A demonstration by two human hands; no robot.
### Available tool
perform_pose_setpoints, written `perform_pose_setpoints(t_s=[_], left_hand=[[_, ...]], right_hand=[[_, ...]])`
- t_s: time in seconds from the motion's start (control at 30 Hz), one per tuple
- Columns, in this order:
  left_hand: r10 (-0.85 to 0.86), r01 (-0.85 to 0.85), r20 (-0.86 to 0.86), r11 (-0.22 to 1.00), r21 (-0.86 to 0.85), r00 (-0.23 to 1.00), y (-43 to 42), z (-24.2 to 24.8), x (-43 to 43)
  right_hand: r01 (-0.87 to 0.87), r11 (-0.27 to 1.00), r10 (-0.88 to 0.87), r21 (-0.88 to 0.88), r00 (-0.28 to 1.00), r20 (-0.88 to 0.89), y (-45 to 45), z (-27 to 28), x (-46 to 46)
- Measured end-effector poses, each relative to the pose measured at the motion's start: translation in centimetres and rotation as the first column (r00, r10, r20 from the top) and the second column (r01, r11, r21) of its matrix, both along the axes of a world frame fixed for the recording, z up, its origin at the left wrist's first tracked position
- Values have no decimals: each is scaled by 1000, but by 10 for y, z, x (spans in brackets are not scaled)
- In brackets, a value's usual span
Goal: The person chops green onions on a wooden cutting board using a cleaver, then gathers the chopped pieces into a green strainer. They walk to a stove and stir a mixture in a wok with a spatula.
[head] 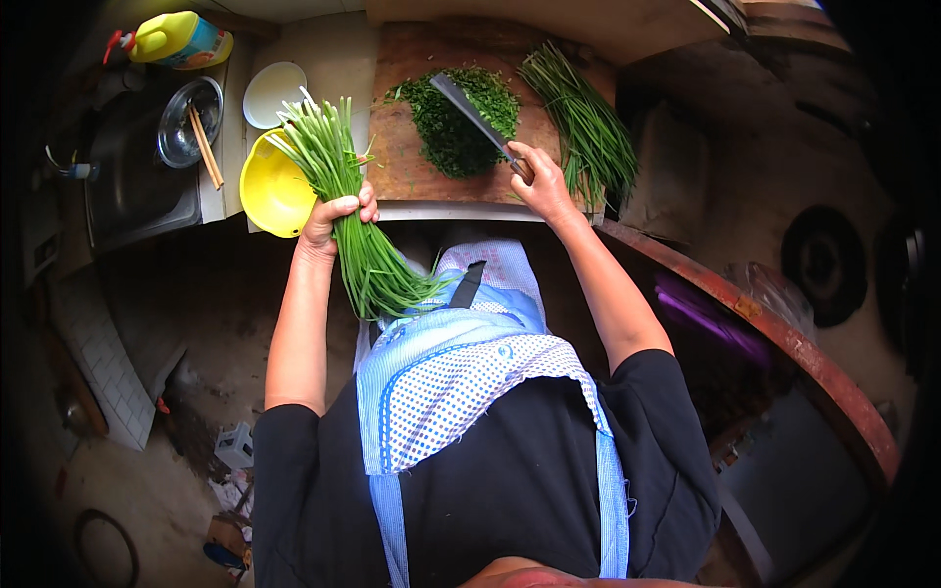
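A thick bundle of long green chives [367, 250] is gripped in my left hand [331, 220], its pale stem ends up and its leaf tips hanging over my apron. My right hand [544, 184] holds a cleaver [467, 106] by the handle, its blade seen nearly edge-on. Below the blade, a heap of finely chopped greens [470, 143] lies on the wooden cutting board [397, 158]. Another pile of uncut chives [588, 132] rests along the board's right side. Partly behind the bundle in my left hand is a yellow plastic basin [272, 187].
A white bowl [273, 94] stands behind the yellow basin. At the left, chopsticks [204, 147] lie across a steel bowl [187, 121] beside the sink [140, 184]. A yellow jug [180, 40] with a red pump stands at the back left. A red-brown counter edge [794, 338] curves along my right.
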State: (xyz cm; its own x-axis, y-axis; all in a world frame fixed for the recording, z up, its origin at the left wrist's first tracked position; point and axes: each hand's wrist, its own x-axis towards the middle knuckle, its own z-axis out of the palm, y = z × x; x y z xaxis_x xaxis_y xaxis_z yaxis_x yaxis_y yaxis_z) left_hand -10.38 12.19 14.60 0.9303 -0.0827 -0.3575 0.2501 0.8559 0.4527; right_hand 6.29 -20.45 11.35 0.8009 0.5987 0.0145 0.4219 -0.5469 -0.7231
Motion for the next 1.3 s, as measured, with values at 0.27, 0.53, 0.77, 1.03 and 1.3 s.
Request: perform_pose_setpoints(t_s=[0.27,0.53,0.77,1.03,1.3], left_hand=[[-66,84,-117,984,154,991,-1,2,-7],[-59,319,-447,784,533,892,-43,-25,27],[108,720,-716,-214,660,689,-75,-67,72],[139,753,-832,-524,398,537,-80,-68,88],[84,805,-942,-547,229,324,-82,-38,105]], right_hand=[[118,992,-84,35,860,-503,35,-24,-46],[93,995,-91,-25,820,-564,6,-47,-12],[33,998,-50,-48,904,-425,-10,-47,3],[-77,997,74,3,945,-318,-1,-52,1],[-17,990,59,137,947,-316,2,-29,20]])
